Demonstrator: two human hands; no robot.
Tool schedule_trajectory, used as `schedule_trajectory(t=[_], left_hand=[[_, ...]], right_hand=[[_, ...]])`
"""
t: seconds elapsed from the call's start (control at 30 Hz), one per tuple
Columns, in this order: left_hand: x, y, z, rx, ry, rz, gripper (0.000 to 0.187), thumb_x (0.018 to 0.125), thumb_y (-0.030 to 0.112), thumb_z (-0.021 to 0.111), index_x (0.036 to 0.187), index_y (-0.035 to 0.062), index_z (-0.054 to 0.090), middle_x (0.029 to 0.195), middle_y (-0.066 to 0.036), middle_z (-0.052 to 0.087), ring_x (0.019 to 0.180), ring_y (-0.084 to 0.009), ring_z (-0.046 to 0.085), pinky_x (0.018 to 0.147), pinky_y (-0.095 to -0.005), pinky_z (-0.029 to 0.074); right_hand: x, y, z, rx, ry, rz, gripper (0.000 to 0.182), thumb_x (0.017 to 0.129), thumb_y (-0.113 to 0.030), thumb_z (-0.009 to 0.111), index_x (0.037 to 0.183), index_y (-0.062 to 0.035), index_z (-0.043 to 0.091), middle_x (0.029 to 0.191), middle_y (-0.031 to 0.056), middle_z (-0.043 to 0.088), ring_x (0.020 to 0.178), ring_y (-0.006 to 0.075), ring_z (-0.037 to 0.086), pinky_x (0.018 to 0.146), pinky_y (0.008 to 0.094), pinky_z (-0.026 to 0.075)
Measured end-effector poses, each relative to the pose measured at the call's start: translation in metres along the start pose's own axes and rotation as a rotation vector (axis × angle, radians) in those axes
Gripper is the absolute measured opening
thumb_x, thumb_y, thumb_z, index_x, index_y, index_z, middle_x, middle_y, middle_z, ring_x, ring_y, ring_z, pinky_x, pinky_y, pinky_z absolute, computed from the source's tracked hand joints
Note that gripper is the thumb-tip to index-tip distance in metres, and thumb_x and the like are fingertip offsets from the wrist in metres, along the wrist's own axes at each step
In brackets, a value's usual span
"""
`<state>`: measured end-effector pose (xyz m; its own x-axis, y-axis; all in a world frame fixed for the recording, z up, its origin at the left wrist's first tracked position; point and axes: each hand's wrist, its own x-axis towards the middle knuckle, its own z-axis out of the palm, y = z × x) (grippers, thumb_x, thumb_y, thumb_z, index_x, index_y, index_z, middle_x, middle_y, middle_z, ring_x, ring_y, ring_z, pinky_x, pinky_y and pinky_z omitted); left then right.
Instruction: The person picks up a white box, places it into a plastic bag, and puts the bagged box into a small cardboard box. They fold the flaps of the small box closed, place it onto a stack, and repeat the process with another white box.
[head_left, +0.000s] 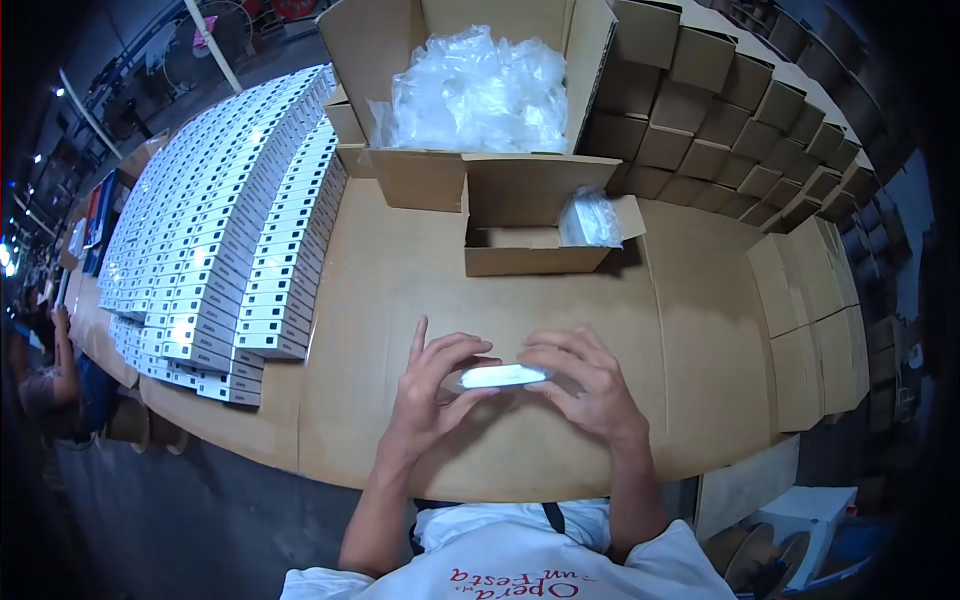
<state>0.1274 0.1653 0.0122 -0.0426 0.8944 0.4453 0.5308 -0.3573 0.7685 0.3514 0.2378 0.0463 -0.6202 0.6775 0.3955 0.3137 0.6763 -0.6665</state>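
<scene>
A slim white packet with a shiny surface [503,376] is held level above the table, close to my body. At its left end, my left hand [428,388] grips it between thumb and fingers, with the index finger sticking up. My right hand [590,380] pinches the opposite end. Beyond the hands stands a small open cardboard box [537,263], its flaps spread. Clear plastic-wrapped packets [592,218] fill the right end inside it.
A large open carton [412,180] full of clear plastic bags [480,90] stands at the back. White labelled boxes [200,230] are stacked high on the left. Brown cartons [720,120] line the back right, more [815,320] the right edge. Another person [50,370] is far left.
</scene>
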Motion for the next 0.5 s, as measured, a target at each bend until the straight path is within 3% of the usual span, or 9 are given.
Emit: schedule_trajectory(t=[0.07, 0.1, 0.2, 0.33, 0.4, 0.5], left_hand=[[0.002, -0.003, -0.006, -0.005, -0.087, 0.001, 0.057, 0.077, 0.011, 0.087, 0.127, 0.006, 0.059, 0.107, -0.007, 0.077, 0.117, -0.0267, 0.07, 0.124, -0.0614, 0.017], [0.004, -0.004, -0.007, -0.024, -0.103, 0.006, 0.058, 0.078, 0.012, 0.086, 0.128, 0.0057, 0.058, 0.109, -0.007, 0.076, 0.117, -0.0272, 0.07, 0.124, -0.0616, 0.016], [0.007, -0.002, -0.017, -0.032, -0.086, -0.023, 0.059, 0.081, 0.011, 0.083, 0.132, 0.0041, 0.054, 0.114, -0.009, 0.074, 0.116, -0.0272, 0.07, 0.123, -0.0577, 0.022], [-0.001, -0.007, -0.049, -0.002, 0.142, -0.168, 0.054, 0.087, 0.008, 0.075, 0.135, 0.0016, 0.052, 0.116, -0.013, 0.072, 0.114, -0.026, 0.069, 0.114, -0.0461, 0.04], [-0.013, -0.01, -0.074, 0.041, 0.212, -0.199, 0.05, 0.089, 0.006, 0.072, 0.134, 0.001, 0.054, 0.114, -0.014, 0.072, 0.112, -0.0252, 0.068, 0.106, -0.0415, 0.045], [-0.031, -0.009, -0.109, 0.172, 0.281, -0.242, 0.043, 0.09, 0.006, 0.07, 0.131, 0.0005, 0.057, 0.112, -0.014, 0.071, 0.111, -0.0249, 0.067, 0.101, -0.0391, 0.048]], right_hand=[[0.001, 0.003, -0.002, 0.088, -0.122, -0.049, 0.028, 0.077, -0.004, 0.081, 0.104, -0.0057, 0.075, 0.113, 0.0077, 0.071, 0.098, 0.0286, 0.068, 0.086, 0.0403, 0.057], [0.006, -0.003, -0.004, 0.115, -0.111, -0.071, 0.024, 0.081, -0.001, 0.077, 0.104, -0.0044, 0.073, 0.101, 0.0098, 0.07, 0.085, 0.0296, 0.07, 0.076, 0.0387, 0.059], [0.013, -0.004, -0.014, 0.064, -0.124, -0.101, 0.024, 0.082, 0.0, 0.077, 0.105, -0.004, 0.072, 0.096, 0.0106, 0.069, 0.083, 0.0302, 0.069, 0.074, 0.0389, 0.057], [0.022, 0.012, -0.031, -0.043, 0.138, 0.006, 0.023, 0.082, 0.003, 0.076, 0.103, -0.0017, 0.069, 0.091, 0.0113, 0.066, 0.078, 0.0257, 0.068, 0.068, 0.0352, 0.054], [0.031, 0.025, -0.037, -0.108, 0.33, 0.045, 0.021, 0.083, 0.005, 0.075, 0.102, -0.0005, 0.068, 0.087, 0.0109, 0.064, 0.073, 0.0219, 0.067, 0.065, 0.0334, 0.053], [0.048, 0.043, -0.029, 0.072, 0.6, 0.184, 0.019, 0.089, 0.009, 0.071, 0.106, 0.0034, 0.064, 0.092, 0.0085, 0.062, 0.069, 0.0136, 0.065, 0.06, 0.0287, 0.054]])
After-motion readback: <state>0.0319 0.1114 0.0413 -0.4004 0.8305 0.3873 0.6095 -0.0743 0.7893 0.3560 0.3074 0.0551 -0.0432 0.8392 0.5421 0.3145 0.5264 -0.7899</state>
